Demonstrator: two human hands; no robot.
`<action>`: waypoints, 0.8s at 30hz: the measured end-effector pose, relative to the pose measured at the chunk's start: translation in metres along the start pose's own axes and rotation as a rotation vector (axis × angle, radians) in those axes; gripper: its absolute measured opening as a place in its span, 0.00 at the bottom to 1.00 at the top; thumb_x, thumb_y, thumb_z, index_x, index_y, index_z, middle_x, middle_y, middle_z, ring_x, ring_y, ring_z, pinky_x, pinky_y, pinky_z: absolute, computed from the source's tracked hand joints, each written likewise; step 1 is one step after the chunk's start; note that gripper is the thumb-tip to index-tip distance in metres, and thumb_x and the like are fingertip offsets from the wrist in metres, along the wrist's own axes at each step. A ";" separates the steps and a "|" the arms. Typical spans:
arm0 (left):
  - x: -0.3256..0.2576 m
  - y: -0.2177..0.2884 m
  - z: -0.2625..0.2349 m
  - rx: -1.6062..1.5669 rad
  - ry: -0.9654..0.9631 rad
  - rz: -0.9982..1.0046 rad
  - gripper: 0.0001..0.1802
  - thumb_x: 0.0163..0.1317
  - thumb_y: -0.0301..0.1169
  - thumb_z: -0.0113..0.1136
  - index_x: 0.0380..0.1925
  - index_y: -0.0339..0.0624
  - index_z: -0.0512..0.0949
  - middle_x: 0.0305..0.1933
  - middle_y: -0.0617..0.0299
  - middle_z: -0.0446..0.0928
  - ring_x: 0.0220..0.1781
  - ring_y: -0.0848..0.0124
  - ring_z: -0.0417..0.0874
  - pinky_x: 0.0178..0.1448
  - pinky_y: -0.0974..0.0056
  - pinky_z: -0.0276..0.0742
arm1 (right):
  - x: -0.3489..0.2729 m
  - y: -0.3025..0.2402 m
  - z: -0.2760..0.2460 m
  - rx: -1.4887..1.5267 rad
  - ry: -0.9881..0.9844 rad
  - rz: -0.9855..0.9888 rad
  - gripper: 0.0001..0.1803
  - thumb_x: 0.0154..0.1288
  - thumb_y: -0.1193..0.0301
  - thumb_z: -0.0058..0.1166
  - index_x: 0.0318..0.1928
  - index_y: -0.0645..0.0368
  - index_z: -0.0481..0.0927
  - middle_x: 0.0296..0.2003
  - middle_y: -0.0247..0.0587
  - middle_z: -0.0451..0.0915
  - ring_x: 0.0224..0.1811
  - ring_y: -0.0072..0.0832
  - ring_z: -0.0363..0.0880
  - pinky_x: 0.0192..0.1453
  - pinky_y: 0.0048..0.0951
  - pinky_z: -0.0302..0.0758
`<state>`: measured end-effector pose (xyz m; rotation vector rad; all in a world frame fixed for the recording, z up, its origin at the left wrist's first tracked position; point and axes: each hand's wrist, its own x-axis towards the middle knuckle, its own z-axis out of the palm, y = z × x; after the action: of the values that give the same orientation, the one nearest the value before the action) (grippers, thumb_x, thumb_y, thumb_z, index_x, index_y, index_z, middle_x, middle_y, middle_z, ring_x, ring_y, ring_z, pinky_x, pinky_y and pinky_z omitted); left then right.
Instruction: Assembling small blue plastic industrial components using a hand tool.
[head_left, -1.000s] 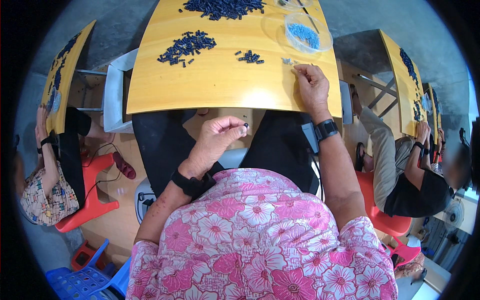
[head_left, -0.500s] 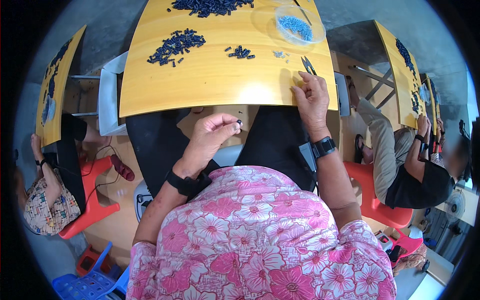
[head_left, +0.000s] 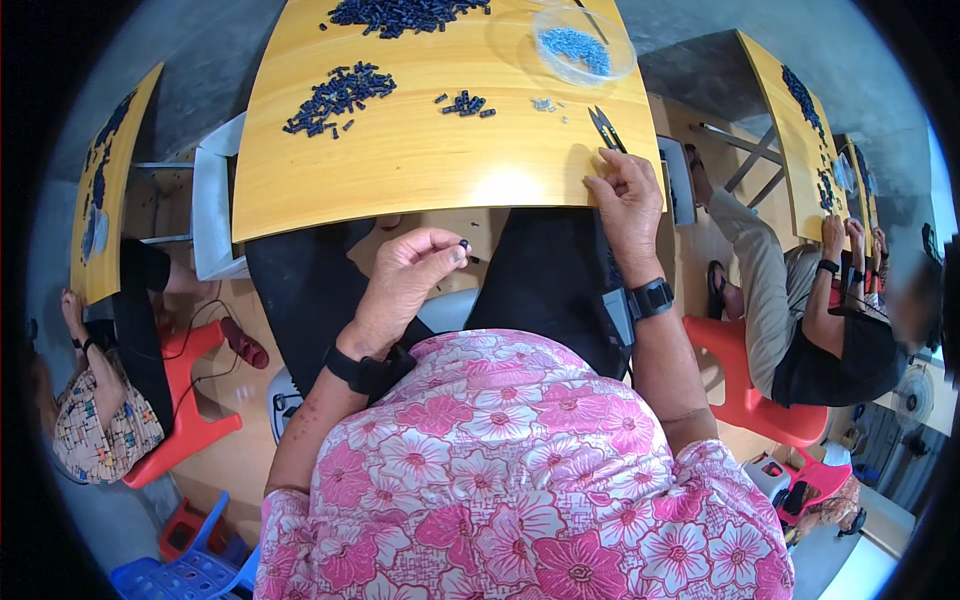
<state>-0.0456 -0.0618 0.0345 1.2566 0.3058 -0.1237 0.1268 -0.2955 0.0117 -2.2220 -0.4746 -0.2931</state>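
Note:
My left hand (head_left: 410,280) is held over my lap, in front of the table edge. Thumb and forefinger pinch a small black cylindrical piece (head_left: 464,244). At the table's right front edge is my right hand (head_left: 632,210), its fingers bent and thumb and forefinger apart; nothing shows between them. Just beyond its fingertips lie black thread snips (head_left: 606,130), blades pointing away, their handle end partly hidden by the hand. A few small silvery bits (head_left: 543,104) and a small group of black pieces (head_left: 465,104) lie farther in on the table.
The yellow table (head_left: 400,180) carries a heap of black pieces (head_left: 340,98) and a bigger one (head_left: 405,15) at the back. A clear round tub (head_left: 622,62) holds small light-blue pieces. Other people sit at tables left and right, near red stools (head_left: 190,400).
My left hand has shifted slightly left, still pinching the black piece. The right hand stays at the table edge. The whole view has moved a little, so the table sits farther left.

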 end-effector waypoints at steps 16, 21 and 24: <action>0.002 -0.001 -0.001 0.016 0.000 0.002 0.08 0.64 0.30 0.59 0.39 0.37 0.79 0.36 0.67 0.79 0.39 0.80 0.77 0.48 0.73 0.74 | -0.007 0.018 -0.021 0.125 0.207 0.058 0.09 0.59 0.81 0.54 0.40 0.61 0.81 0.35 0.37 0.77 0.34 0.24 0.76 0.38 0.23 0.74; 0.002 -0.001 0.000 0.016 -0.002 0.002 0.08 0.64 0.30 0.59 0.39 0.37 0.79 0.36 0.67 0.79 0.38 0.80 0.77 0.48 0.73 0.74 | -0.002 0.015 -0.018 -0.180 0.112 -0.094 0.10 0.55 0.80 0.56 0.38 0.57 0.83 0.31 0.42 0.76 0.31 0.36 0.76 0.36 0.31 0.74; 0.001 -0.001 -0.001 0.011 -0.004 0.006 0.08 0.64 0.31 0.59 0.39 0.37 0.79 0.36 0.67 0.79 0.38 0.80 0.77 0.48 0.73 0.73 | 0.000 0.017 -0.016 -0.235 0.134 -0.144 0.07 0.56 0.78 0.60 0.37 0.60 0.83 0.28 0.41 0.75 0.27 0.29 0.73 0.32 0.26 0.71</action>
<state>-0.0448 -0.0614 0.0335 1.2676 0.2980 -0.1232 0.1335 -0.3175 0.0102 -2.3789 -0.5520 -0.5974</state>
